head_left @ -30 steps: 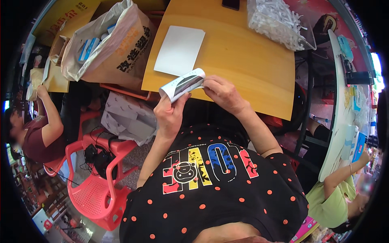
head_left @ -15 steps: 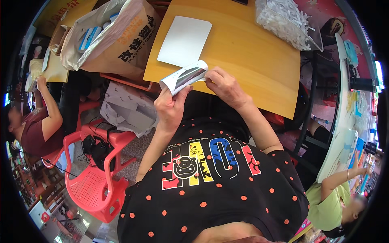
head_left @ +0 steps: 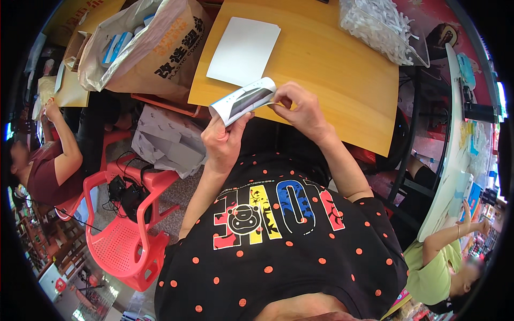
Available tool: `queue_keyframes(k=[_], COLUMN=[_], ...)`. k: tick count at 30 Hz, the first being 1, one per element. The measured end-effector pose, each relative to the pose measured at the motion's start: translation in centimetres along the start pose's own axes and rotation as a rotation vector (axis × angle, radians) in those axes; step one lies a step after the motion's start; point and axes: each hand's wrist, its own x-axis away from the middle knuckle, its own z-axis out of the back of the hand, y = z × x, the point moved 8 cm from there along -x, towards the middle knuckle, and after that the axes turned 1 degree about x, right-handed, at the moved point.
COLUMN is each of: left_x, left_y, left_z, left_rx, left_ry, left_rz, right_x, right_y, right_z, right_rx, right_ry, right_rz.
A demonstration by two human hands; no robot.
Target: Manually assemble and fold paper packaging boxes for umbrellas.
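Table of smooth yellow-brown wood point(head_left: 332, 80) spreads from 12 to 4 o'clock of the wearer's hands. At about 7:30 stands a coral-red plastic armchair with a perforated seat point(head_left: 115, 254), dark cables draped on it; at 10 o'clock, a large tan woven sack point(head_left: 144, 75) gapes open. At 2 o'clock, a heap of white shredded paper strips point(head_left: 369, 27) fills a clear plastic container, and at 12 o'clock a neat stack of white rectangular sheets point(head_left: 243, 51) lies flat.

The left hand point(head_left: 220, 143), at 7 o'clock, grips a curled white printed paper with a dark picture point(head_left: 246, 101), thumb outside and fingers behind, over the table's near edge. The right hand point(head_left: 304, 111), at 3 o'clock, bends thumb and forefinger to the paper's right end; whether they pinch it cannot be told.

The paper looks light, thin and springy, perhaps slick, and likely to crease under hard pressure; its two short ends seem the safest hold.
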Motion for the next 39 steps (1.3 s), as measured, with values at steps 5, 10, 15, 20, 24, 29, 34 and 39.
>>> queue_keyframes(k=[5,10,15,20,24,29,34,39], left_x=[-0.2,-0.5,-0.5,-0.5,-0.5,-0.3,0.0,0.0], left_y=[1.6,2.9,2.9,3.5,4.2,3.8,3.9,3.1], left_z=[0.0,-0.2,-0.4,-0.6,-0.8,-0.9,-0.9,-0.4], left_rx=[-0.168,-0.279,-0.262,-0.286,-0.326,-0.371,-0.434,-0.456], left_ry=[-0.034,-0.051,-0.056,-0.092,-0.115,-0.150,-0.163,-0.140], left_rz=[-0.145,-0.245,-0.253,-0.306,-0.369,-0.356,-0.408,-0.402], right_x=[0.4,0.5,0.8,1.0,1.3,1.4,1.4,1.6], right_y=[3.4,4.1,4.4,4.7,5.7,5.5,5.0,4.3], right_z=[0.6,0.0,-0.5,-0.8,-1.4,-2.2,-2.0,-0.4], right_rx=[-0.344,-0.335,-0.397,-0.432,-0.382,-0.279,-0.305,-0.378], right_ry=[-0.089,-0.244,-0.320,-0.340,-0.380,-0.413,-0.370,-0.292], right_rz=[-0.390,-0.427,-0.485,-0.501,-0.534,-0.536,-0.507,-0.488])
